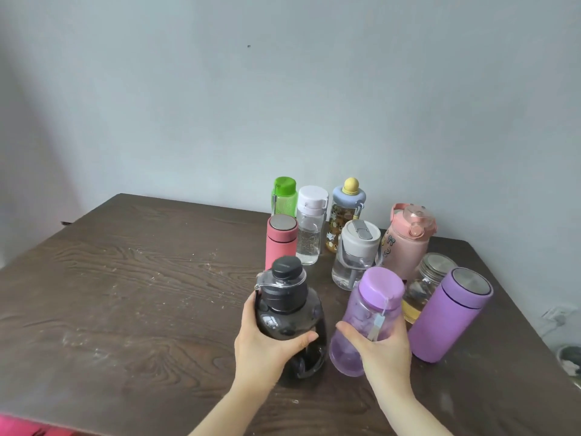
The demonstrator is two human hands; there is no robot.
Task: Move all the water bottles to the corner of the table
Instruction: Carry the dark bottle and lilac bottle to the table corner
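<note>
My left hand (267, 344) grips a dark smoky bottle (284, 306) with a black cap. My right hand (382, 350) grips a translucent purple bottle (371, 306) with a lilac lid. Both stand on the dark wooden table (141, 294). Behind them, toward the far right corner, several bottles cluster: a green one (284, 198), a clear white-capped one (309, 225), a pink flask (280, 239), a blue-lidded patterned one (345, 212), a clear one with a white lid and handle (355, 256), a pink jug (408, 240), a glass jar (423, 287) and a purple flask (449, 316).
A pale wall (283, 89) runs behind the table's far edge. The table's right edge drops off near the purple flask, with a white wall socket (556, 314) beyond it. Something pink (19, 427) shows at the bottom left corner.
</note>
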